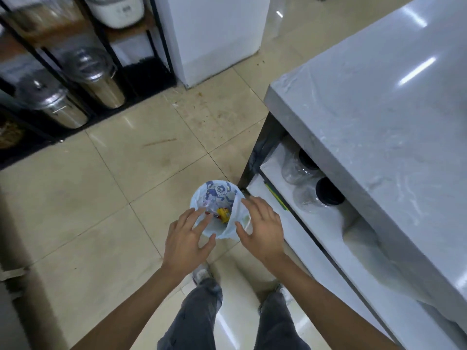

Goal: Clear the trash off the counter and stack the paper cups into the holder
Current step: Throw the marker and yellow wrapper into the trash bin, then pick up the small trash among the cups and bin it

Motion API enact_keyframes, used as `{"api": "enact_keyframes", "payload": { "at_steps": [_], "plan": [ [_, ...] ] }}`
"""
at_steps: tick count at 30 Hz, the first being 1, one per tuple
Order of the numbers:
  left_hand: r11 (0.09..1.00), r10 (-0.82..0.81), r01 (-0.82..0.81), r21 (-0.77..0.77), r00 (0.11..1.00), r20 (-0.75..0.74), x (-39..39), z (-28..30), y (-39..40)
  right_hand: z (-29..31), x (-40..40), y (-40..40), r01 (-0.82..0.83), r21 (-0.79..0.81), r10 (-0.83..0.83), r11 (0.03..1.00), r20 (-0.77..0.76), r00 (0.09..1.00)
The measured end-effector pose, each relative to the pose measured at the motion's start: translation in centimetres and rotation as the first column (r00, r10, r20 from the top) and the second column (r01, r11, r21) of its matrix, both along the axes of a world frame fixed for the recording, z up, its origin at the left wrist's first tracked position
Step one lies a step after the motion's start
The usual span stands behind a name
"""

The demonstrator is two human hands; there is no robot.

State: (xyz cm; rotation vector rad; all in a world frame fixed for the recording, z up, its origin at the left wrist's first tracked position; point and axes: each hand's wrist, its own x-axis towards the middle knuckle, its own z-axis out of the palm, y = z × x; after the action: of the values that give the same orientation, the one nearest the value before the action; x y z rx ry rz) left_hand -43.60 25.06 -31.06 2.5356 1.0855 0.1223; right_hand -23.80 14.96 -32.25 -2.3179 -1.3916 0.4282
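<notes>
A small trash bin [202, 198] lined with a white bag stands on the tiled floor by the counter's corner. Yellow and red trash [223, 214] lies at its bottom, beside blue-printed wrapping. My left hand [188, 237] hovers over the bin's near left rim, fingers spread, holding nothing. My right hand [261, 227] hovers over the near right rim, also spread and empty. The grey marble counter [379, 109] fills the right side. No paper cups or cup holder are in view.
Under the counter a white shelf [280, 218] holds two clear jars with black lids [316, 195]. A black rack with steel canisters [101, 82] stands at the back left, a white appliance [217, 34] behind. My legs and shoes are below the bin.
</notes>
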Motion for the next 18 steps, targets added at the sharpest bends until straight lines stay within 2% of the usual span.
{"api": "enact_keyframes", "payload": {
  "at_steps": [6, 10, 15, 18],
  "plan": [
    [0.993, -0.117, 0.117, 0.003, 0.992, 0.053, 1.0, 5.4, -1.5, 6.1, 0.2, -2.5, 0.11, 0.112, -0.118, 0.988, 0.065, 0.991],
    [0.979, -0.201, 0.196, 0.059, 0.974, 0.105, 3.4, 9.2, -2.0, 9.7, 1.6, -5.5, 0.192, 0.225, -0.224, 0.955, 0.127, 0.966],
    [0.931, -0.348, 0.304, 0.201, 0.906, 0.241, 7.8, 14.7, -3.8, 13.8, 3.3, -10.8, 0.234, 0.298, -0.289, 0.926, 0.155, 0.945],
    [0.919, -0.386, 0.322, 0.229, 0.857, 0.342, 10.4, 17.6, -6.2, 16.3, 4.7, -14.7, 0.261, 0.343, -0.328, 0.902, 0.156, 0.932]
  ]
}}
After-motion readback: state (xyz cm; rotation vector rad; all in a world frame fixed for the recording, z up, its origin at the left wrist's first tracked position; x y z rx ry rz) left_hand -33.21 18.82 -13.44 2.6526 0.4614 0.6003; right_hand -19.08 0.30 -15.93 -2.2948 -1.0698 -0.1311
